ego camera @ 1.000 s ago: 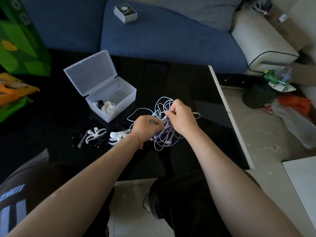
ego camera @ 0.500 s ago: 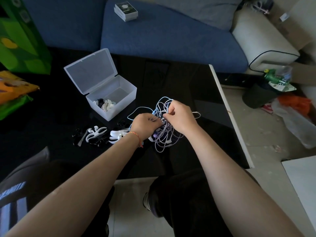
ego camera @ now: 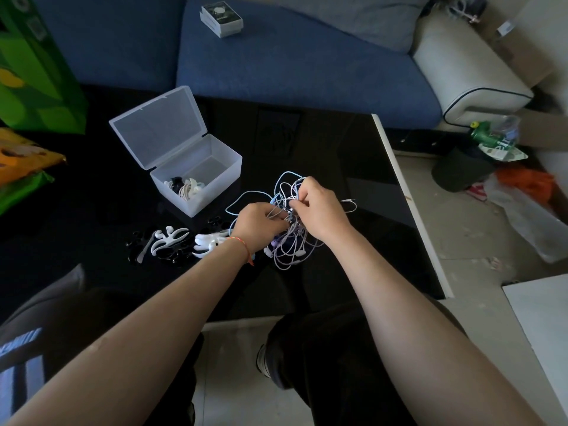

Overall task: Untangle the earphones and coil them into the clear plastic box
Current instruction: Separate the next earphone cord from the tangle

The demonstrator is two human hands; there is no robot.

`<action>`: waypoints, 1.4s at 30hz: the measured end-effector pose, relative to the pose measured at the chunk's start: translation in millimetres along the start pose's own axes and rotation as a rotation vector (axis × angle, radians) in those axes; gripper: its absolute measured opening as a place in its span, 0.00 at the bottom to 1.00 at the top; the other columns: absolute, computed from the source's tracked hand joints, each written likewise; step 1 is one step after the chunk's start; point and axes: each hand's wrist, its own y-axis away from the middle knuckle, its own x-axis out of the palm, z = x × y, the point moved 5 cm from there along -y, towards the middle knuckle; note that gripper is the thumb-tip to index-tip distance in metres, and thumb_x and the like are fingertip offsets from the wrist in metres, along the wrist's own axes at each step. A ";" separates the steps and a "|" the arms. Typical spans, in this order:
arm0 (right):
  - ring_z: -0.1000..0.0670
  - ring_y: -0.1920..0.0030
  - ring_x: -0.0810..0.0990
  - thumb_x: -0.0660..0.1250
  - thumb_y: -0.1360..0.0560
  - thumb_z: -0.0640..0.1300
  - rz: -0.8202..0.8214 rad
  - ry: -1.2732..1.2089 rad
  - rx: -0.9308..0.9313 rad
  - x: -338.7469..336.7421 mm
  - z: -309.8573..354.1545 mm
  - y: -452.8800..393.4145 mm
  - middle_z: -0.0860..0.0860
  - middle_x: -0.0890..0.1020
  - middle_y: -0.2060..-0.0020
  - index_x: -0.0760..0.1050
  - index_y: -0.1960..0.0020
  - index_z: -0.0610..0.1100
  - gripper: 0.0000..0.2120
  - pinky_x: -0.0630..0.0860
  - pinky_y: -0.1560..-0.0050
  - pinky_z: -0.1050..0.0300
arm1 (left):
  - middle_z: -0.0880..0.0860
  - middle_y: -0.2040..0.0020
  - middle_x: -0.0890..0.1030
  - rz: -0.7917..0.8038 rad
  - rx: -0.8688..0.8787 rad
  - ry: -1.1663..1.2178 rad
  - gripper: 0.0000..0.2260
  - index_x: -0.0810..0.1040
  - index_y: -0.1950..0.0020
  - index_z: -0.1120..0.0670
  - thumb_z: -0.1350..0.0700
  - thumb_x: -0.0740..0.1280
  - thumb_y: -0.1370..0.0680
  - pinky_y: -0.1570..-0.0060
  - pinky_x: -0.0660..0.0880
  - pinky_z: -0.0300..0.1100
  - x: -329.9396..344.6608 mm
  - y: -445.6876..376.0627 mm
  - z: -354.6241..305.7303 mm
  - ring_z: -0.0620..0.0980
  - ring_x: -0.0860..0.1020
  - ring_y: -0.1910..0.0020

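I am in the untangling step, and by the look of the bundle it is far from done. The earphones (ego camera: 287, 238) are a knot of pale blue, white and lilac cords lying on the black tabletop (ego camera: 338, 167), just right of the clear plastic box (ego camera: 215, 182), near it but not touching. My left hand (ego camera: 258, 224) has its fingers curled into the left side of the knot and grips a bunch of cords. My right hand (ego camera: 319, 207) pinches a strand near the top of the tangle between thumb and fingertips. The two hands are close together, nearly touching over the middle of the knot.

The box stands with its lid (ego camera: 159, 124) tilted back, and one coiled set already lies in its near left corner, so there is room for more. Small white and black ear hooks (ego camera: 167, 238) are scattered on the tabletop left of my left wrist.

A white plug end (ego camera: 350, 200) sticks out to the right of my right hand, free of the knot. I judge the next move calls for holding the bulk steady with the left hand while the right draws one cord out gently, following it toward a free end such as that plug. Pulling hard would likely tighten the loops. I cannot tell which earbud belongs to which cord.
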 end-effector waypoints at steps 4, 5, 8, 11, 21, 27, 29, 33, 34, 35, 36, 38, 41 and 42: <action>0.53 0.61 0.78 0.70 0.23 0.41 0.090 -0.066 0.023 4.7 -5.6 -1.9 0.53 0.78 0.59 0.72 0.55 0.46 0.07 0.74 0.61 0.60 | 0.49 0.58 0.84 -0.077 -0.009 -0.043 0.01 0.85 0.57 0.53 0.58 0.74 0.27 0.53 0.78 0.42 -2.8 -2.3 6.4 0.47 0.81 0.57; 0.53 0.58 0.78 0.71 0.24 0.40 0.128 -0.056 0.023 6.7 -5.9 -2.5 0.53 0.78 0.58 0.73 0.55 0.47 0.07 0.74 0.60 0.61 | 0.49 0.58 0.84 -0.084 -0.002 -0.042 0.00 0.85 0.57 0.53 0.57 0.74 0.27 0.53 0.78 0.42 -3.0 -2.5 6.6 0.47 0.81 0.56; 0.52 0.55 0.79 0.71 0.25 0.39 0.207 -0.008 0.040 11.2 -7.2 -3.4 0.53 0.79 0.57 0.79 0.55 0.44 0.02 0.76 0.57 0.59 | 0.49 0.57 0.84 -0.078 0.034 -0.053 0.00 0.85 0.57 0.53 0.57 0.75 0.26 0.57 0.74 0.36 -1.4 -1.2 3.9 0.46 0.81 0.56; 0.49 0.58 0.79 0.71 0.25 0.40 0.195 0.023 0.067 10.8 -9.8 -4.4 0.49 0.81 0.58 0.81 0.55 0.40 0.03 0.77 0.58 0.55 | 0.48 0.58 0.82 -0.083 0.038 -0.038 0.02 0.84 0.57 0.52 0.58 0.74 0.26 0.62 0.70 0.27 1.3 -0.8 4.3 0.44 0.79 0.59; 0.49 0.53 0.79 0.68 0.22 0.39 0.076 -0.017 0.041 8.3 -8.5 -6.4 0.51 0.80 0.54 0.79 0.51 0.40 0.02 0.76 0.54 0.56 | 0.54 0.63 0.73 0.121 -0.376 0.610 0.06 0.79 0.60 0.57 0.58 0.68 0.22 0.77 0.61 0.35 5.2 1.0 13.0 0.44 0.62 0.77; 0.51 0.56 0.80 0.69 0.23 0.39 0.045 -0.265 0.159 14.6 -15.5 -5.4 0.51 0.82 0.57 0.81 0.54 0.43 0.02 0.75 0.54 0.57 | 0.52 0.66 0.73 0.127 -0.471 0.636 0.11 0.72 0.65 0.54 0.60 0.65 0.22 0.79 0.59 0.34 7.4 2.3 12.2 0.43 0.60 0.82; 0.52 0.59 0.79 0.70 0.24 0.38 0.037 -0.389 0.234 17.3 -19.2 -4.0 0.53 0.81 0.61 0.80 0.57 0.45 0.04 0.75 0.57 0.60 | 0.53 0.66 0.71 0.110 -0.403 0.499 0.10 0.72 0.65 0.54 0.61 0.67 0.24 0.77 0.60 0.35 5.6 0.9 12.1 0.43 0.62 0.81; 0.54 0.63 0.77 0.72 0.25 0.37 0.035 -0.627 0.393 22.8 -25.8 0.0 0.53 0.81 0.63 0.80 0.60 0.47 0.08 0.72 0.62 0.63 | 0.54 0.66 0.74 0.125 -0.284 0.355 0.04 0.80 0.58 0.58 0.59 0.70 0.24 0.77 0.63 0.35 2.6 -0.3 8.3 0.42 0.65 0.80; 0.54 0.63 0.76 0.72 0.25 0.37 0.047 -0.679 0.425 24.4 -26.4 0.5 0.53 0.81 0.63 0.81 0.60 0.47 0.07 0.72 0.62 0.63 | 0.54 0.68 0.73 0.123 -0.268 0.319 0.04 0.80 0.59 0.57 0.59 0.71 0.25 0.78 0.62 0.34 2.1 -0.9 8.8 0.43 0.65 0.80; 0.53 0.65 0.75 0.73 0.26 0.38 0.061 -0.734 0.455 26.1 -26.6 1.1 0.53 0.81 0.65 0.82 0.59 0.46 0.05 0.71 0.63 0.62 | 0.54 0.68 0.73 0.124 -0.260 0.292 0.05 0.80 0.60 0.57 0.59 0.72 0.25 0.78 0.62 0.35 2.4 -1.0 9.7 0.43 0.65 0.80; 0.52 0.66 0.74 0.74 0.26 0.39 0.072 -0.789 0.482 26.9 -26.5 1.4 0.52 0.80 0.67 0.83 0.57 0.45 0.03 0.71 0.65 0.61 | 0.55 0.67 0.74 0.122 -0.253 0.278 0.04 0.81 0.59 0.58 0.58 0.72 0.25 0.78 0.63 0.35 3.1 -1.0 10.6 0.43 0.65 0.79; 0.52 0.68 0.72 0.74 0.25 0.40 0.073 -0.890 0.512 23.2 -24.7 1.1 0.50 0.77 0.69 0.82 0.53 0.43 0.02 0.70 0.67 0.60 | 0.55 0.64 0.75 0.082 -0.247 0.280 0.06 0.83 0.54 0.60 0.57 0.72 0.25 0.77 0.63 0.34 3.2 -0.1 11.2 0.43 0.66 0.79; 0.54 0.69 0.74 0.67 0.20 0.42 -0.004 -0.882 0.528 -1.0 -27.2 -5.1 0.50 0.77 0.67 0.79 0.51 0.42 0.04 0.70 0.70 0.62 | 0.54 0.62 0.75 -0.054 -0.253 0.282 0.11 0.83 0.53 0.61 0.53 0.69 0.24 0.76 0.64 0.34 -5.7 -2.1 8.3 0.47 0.68 0.73; 0.54 0.69 0.75 0.64 0.19 0.42 -0.060 -0.806 0.545 -11.9 -32.4 -8.2 0.50 0.77 0.66 0.78 0.52 0.42 0.06 0.71 0.71 0.62 | 0.52 0.64 0.76 -0.090 -0.266 0.281 0.12 0.82 0.56 0.60 0.51 0.68 0.24 0.73 0.64 0.36 -10.5 -3.6 7.7 0.48 0.68 0.70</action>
